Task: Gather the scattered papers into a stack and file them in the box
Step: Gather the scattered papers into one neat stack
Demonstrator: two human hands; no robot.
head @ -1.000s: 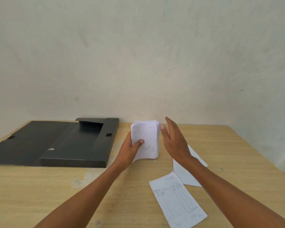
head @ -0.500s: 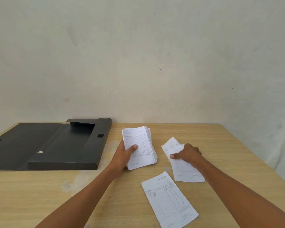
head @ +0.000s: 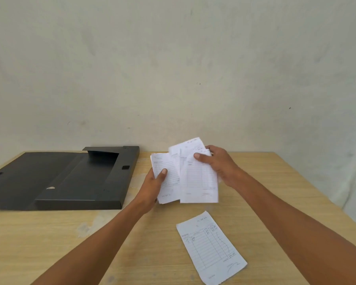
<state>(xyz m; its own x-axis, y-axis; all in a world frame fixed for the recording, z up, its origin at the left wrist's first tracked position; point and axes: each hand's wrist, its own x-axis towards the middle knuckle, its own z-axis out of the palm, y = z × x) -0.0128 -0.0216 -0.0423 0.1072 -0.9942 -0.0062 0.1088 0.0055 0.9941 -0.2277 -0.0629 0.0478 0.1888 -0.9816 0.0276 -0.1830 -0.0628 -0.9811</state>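
Left hand (head: 152, 187) grips the stack (head: 167, 177); right hand (head: 220, 164) pinches loose sheets (head: 197, 177). Long axes point toward the wall; box (head: 86, 182) lies open.

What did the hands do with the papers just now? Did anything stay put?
The right hand reached down to the table, took hold of loose sheets and lifted them left, up against the stack that the left hand grips. The stack tipped back from upright. The last slip stayed flat on the table, and the open black box did not move.
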